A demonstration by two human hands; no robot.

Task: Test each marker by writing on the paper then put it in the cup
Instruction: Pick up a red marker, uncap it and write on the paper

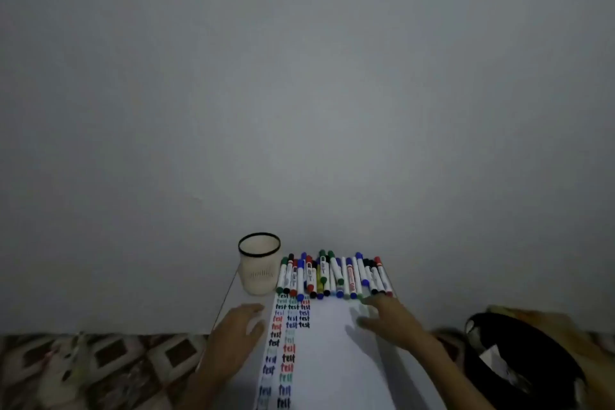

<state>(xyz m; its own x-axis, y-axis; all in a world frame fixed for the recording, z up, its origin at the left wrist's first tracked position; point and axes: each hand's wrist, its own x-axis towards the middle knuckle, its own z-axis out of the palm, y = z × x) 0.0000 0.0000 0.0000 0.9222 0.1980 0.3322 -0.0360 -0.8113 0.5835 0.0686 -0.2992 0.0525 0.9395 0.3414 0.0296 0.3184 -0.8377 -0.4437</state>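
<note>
The paper (332, 359) lies on the table (247, 298), its left side filled with columns of "test" in several colours. Along the paper's far edge sits the row of markers (332, 274), capped, side by side. Just beyond the paper's far left corner stands the cup (259, 264), upright. The left hand (238, 333) rests just left of the paper, fingers relaxed and holding nothing. The right hand (389, 319), blurred, is over the paper's far right corner just short of the markers, fingers spread, nothing in them. A patterned floor (100, 366) shows left of the paper.
</note>
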